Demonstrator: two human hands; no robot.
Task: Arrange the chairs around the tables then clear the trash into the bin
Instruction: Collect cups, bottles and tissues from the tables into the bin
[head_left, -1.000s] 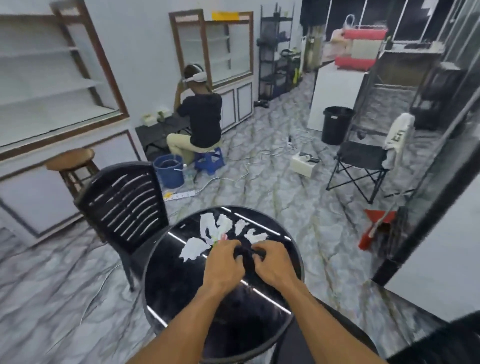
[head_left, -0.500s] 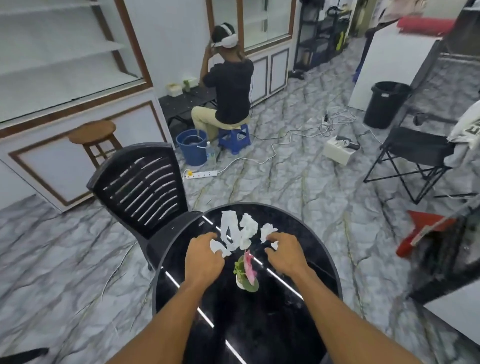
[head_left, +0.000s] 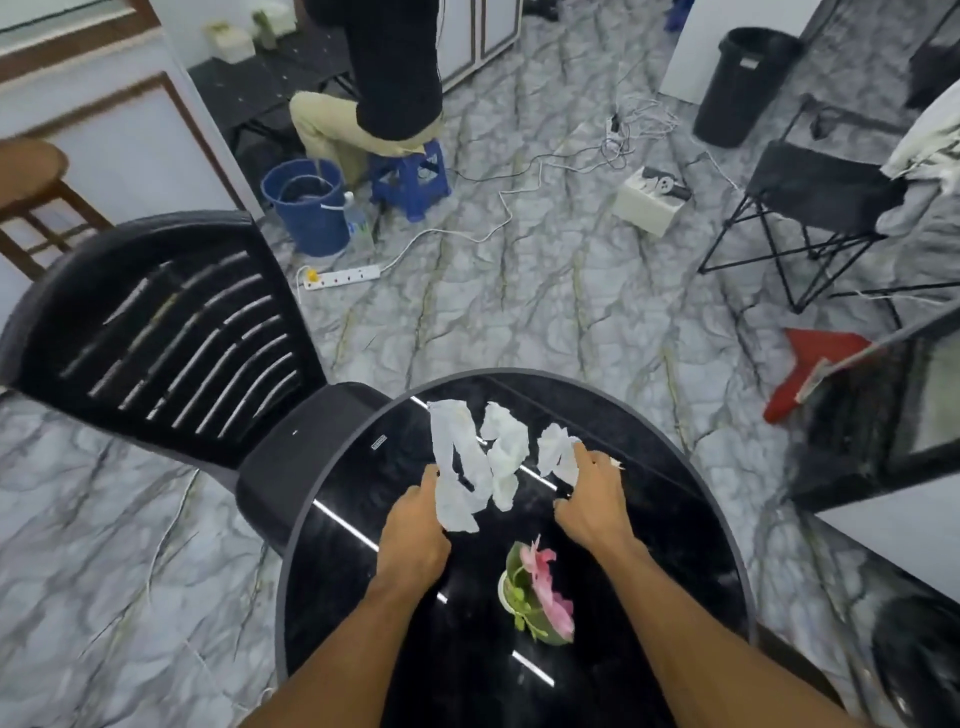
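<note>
**Both hands on the torn paper on the round table**

We see three pieces of white torn paper lying on the far half of the glossy black round table (head_left: 363, 467). A long paper strip (head_left: 457, 467) is on the left, a middle paper scrap (head_left: 506, 452) is beside it, and a small paper scrap (head_left: 553, 452) is on the right.

The left hand (head_left: 415, 525) rests on the table with its fingers curled round the near end of the long paper strip, which laps over the knuckles. The right hand (head_left: 589, 499) is also curled, its fingers bent onto the small paper scrap, with a bit of white showing past the knuckles. How firm either hold is, we cannot tell.

A small flower pot (head_left: 540, 597) with pink petals and green leaves lies tilted on the near half of the table, between the two forearms.

A black slatted chair (head_left: 171, 332) is at the table's left, its seat partly under the rim. The black bin (head_left: 743, 83) stands upright on the marble floor, well beyond the table's far right. A folding chair (head_left: 821, 192) stands to the table's far right, and a red dustpan (head_left: 810, 364) lies nearer the table on that side. A seated person (head_left: 395, 67) on a blue stool (head_left: 413, 176) is well beyond the table's far edge.
</note>
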